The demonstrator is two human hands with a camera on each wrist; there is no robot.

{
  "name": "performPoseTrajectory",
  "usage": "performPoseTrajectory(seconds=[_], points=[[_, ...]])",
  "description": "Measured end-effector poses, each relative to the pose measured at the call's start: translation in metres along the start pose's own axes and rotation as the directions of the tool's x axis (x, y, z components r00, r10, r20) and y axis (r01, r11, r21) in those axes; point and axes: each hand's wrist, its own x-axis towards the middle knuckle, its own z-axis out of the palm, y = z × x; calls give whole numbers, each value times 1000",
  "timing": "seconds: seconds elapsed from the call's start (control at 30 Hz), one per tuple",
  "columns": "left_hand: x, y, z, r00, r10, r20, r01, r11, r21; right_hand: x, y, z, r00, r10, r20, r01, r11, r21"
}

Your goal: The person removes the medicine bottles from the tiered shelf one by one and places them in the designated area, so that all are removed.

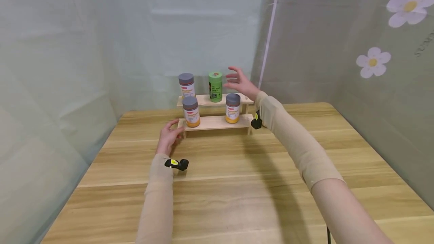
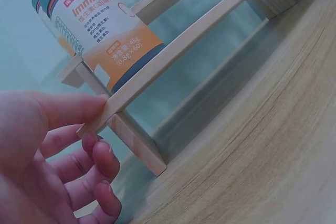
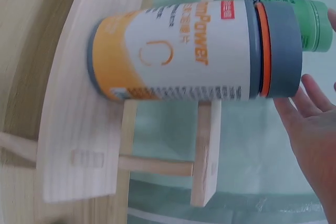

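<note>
A two-tier wooden rack (image 1: 217, 123) stands on the table, bearing several supplement bottles. My left hand (image 1: 167, 136) pinches the left end of its lower shelf (image 2: 173, 51), thumb on top and fingers curled beneath. Just above that thumb stands a white-and-orange bottle (image 2: 107, 30) with a grey lid. On the upper shelf is a green bottle (image 1: 215, 87), upright. Beside it on the right, my right hand (image 1: 240, 83) is raised with fingers spread and apart, holding nothing. Another white-and-orange bottle (image 3: 178, 53) stands on the lower shelf at the right, close below that hand.
A third white-and-orange bottle (image 1: 187, 85) stands at the upper shelf's left end. The wood-grain table (image 1: 220, 199) extends in front of the rack. Pale cloth walls (image 1: 203, 29) enclose the back and sides, with white flowers (image 1: 373, 62) printed at right.
</note>
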Motion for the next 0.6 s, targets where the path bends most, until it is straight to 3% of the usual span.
performPoseTrajectory(seconds=[0.23, 0.6], points=[[-1, 1, 3, 1000, 6, 0, -6, 1000, -22, 7, -13, 11, 997, 69, 43, -67, 997, -36], [-2, 0, 7, 1000, 1, 10, 0, 997, -76, 16, -17, 27, 979, 202, -5, -201, 973, -116]])
